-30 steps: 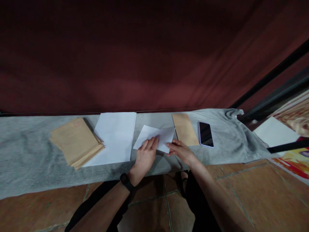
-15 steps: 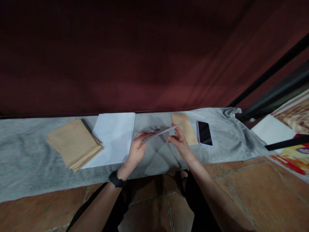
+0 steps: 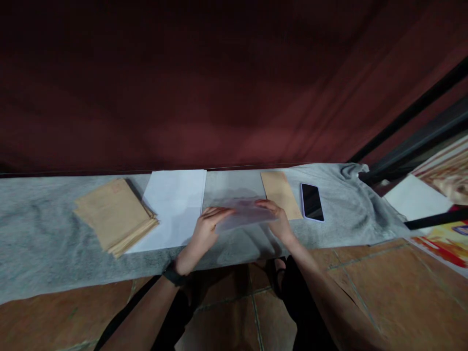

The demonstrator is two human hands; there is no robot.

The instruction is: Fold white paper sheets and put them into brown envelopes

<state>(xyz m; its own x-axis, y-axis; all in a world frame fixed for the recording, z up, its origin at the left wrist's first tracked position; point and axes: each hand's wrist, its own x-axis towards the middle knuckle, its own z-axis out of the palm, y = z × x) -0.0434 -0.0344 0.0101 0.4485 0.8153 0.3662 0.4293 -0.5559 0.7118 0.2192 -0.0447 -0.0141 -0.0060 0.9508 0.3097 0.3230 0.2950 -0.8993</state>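
A folded white sheet of paper (image 3: 243,214) hangs just above the grey cloth (image 3: 44,229), blurred by motion. My left hand (image 3: 204,229) grips its left end with curled fingers. At the paper's right end, my right hand (image 3: 280,222) pinches the edge. A stack of white paper (image 3: 175,204) lies to the left of my hands. One tan envelope (image 3: 280,192) lies right behind my right hand.
A stack of tan envelopes (image 3: 115,214) lies at the left of the cloth. A black phone (image 3: 311,201) rests right of the single envelope. A dark red curtain (image 3: 219,83) hangs behind. Brown floor tiles (image 3: 383,282) lie in front, with white paper (image 3: 413,197) at the far right.
The folded sheet lay flat on the cloth under my hands a second ago. Both hands lifted it, turned it edge-on, and now hold it flatter and lower over the cloth.
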